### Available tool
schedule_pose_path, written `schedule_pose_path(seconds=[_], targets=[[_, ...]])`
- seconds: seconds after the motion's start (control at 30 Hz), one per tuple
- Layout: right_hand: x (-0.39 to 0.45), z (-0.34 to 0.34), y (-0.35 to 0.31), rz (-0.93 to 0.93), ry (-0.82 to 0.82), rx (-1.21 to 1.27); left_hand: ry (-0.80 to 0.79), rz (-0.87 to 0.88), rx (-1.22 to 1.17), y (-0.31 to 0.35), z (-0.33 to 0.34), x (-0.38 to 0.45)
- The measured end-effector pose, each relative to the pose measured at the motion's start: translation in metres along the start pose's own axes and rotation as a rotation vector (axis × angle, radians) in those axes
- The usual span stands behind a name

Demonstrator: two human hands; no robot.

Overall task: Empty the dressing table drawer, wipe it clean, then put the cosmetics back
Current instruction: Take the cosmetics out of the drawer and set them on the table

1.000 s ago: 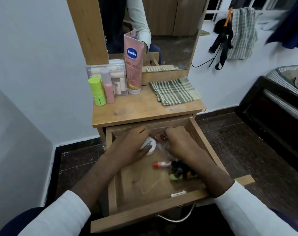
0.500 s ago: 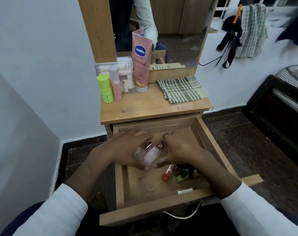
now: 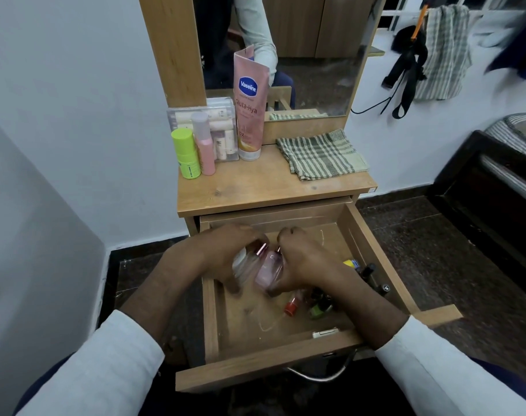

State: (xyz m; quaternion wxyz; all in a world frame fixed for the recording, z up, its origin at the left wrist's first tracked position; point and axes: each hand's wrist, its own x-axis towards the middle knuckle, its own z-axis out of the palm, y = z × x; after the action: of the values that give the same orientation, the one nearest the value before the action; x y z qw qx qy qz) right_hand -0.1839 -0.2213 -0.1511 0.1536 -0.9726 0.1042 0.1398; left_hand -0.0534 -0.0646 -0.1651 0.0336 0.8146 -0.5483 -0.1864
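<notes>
The wooden drawer (image 3: pixel 264 363) of the dressing table stands pulled out below me. Over its left half my left hand (image 3: pixel 222 255) grips a clear perfume bottle (image 3: pixel 249 261) with a rose-gold cap, and a white round jar shows under the fingers. My right hand (image 3: pixel 303 258) grips a pink perfume bottle (image 3: pixel 267 271) beside it. The two bottles touch, held just above the drawer floor. Small nail polish bottles, one red (image 3: pixel 291 307) and one green (image 3: pixel 317 310), and dark tubes (image 3: pixel 372 279) lie in the drawer's right half.
On the tabletop (image 3: pixel 255 187) stand a green bottle (image 3: pixel 186 153), a pink bottle (image 3: pixel 204 145), a clear box of small tubes (image 3: pixel 219 121) and a Vaseline tube (image 3: pixel 249 103). A folded checked cloth (image 3: pixel 320 154) lies at the right. A dark bed frame (image 3: pixel 495 181) is at the right.
Both hands have gathered the two perfume bottles from the back of the drawer and lifted them slightly off its floor. The view has shifted, so the table appears further right.
</notes>
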Motion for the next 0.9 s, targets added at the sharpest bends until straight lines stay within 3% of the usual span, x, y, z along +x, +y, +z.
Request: schedule_pose_path(seconds=[0.2, 0.33, 0.5, 0.63, 0.77, 0.9], targets=[[0.004, 0.003, 0.016, 0.064, 0.108, 0.298, 0.184, -0.027, -0.232, -0.003, 0.008, -0.009], [-0.001, -0.006, 0.03, -0.017, 0.197, 0.429, 0.286, 0.0, -0.35, 0.004, 0.007, -0.015], [-0.013, -0.009, 0.031, -0.123, 0.191, 0.599, 0.402, 0.08, -0.546, 0.014, 0.0, -0.029], [-0.025, -0.022, 0.021, -0.2, 0.295, 0.731, 0.576, 0.114, -0.65, 0.02, -0.008, -0.042], [-0.023, -0.034, 0.005, -0.222, 0.494, 0.712, 0.881, 0.042, -0.643, 0.024, -0.015, -0.043], [-0.006, -0.047, -0.009, -0.242, 0.711, 0.54, 1.09, -0.086, -0.383, 0.017, -0.022, -0.032]])
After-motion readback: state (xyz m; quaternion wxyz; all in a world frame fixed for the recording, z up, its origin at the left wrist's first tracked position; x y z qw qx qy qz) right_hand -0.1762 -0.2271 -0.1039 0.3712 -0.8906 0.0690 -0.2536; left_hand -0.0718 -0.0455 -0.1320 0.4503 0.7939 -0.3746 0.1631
